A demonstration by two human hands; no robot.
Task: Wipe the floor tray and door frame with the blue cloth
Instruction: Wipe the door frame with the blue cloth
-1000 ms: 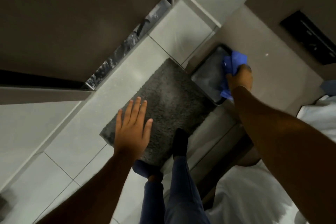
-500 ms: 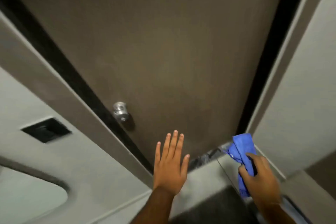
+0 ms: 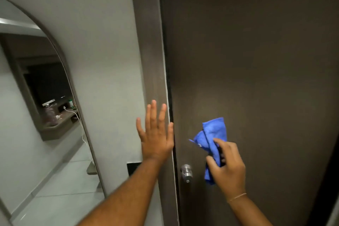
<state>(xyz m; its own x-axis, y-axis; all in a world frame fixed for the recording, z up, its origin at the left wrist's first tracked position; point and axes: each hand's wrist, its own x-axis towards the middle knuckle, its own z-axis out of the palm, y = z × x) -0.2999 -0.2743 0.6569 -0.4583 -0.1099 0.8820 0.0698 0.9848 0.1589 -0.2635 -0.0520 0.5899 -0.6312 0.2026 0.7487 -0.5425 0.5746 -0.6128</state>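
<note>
The dark brown door frame (image 3: 146, 42) runs upright down the middle of the view, with the closed brown door (image 3: 256, 60) to its right. My left hand (image 3: 156, 134) is raised, open and flat, with spread fingers over the frame's edge. My right hand (image 3: 226, 167) grips the bunched blue cloth (image 3: 211, 135) in front of the door, just above and right of the silver door knob (image 3: 186, 170). Whether the cloth touches the door I cannot tell. The floor tray is out of view.
An arched mirror (image 3: 45, 115) leans on the grey wall (image 3: 100, 33) at left, reflecting a shelf with small items and a white cable. A small black panel (image 3: 133, 168) sits on the wall beside the frame, partly behind my left forearm.
My view has swung up from the floor, mat and tray to the upright door and frame. Both hands have risen; the right hand lifted the blue cloth off the tray to knob height.
</note>
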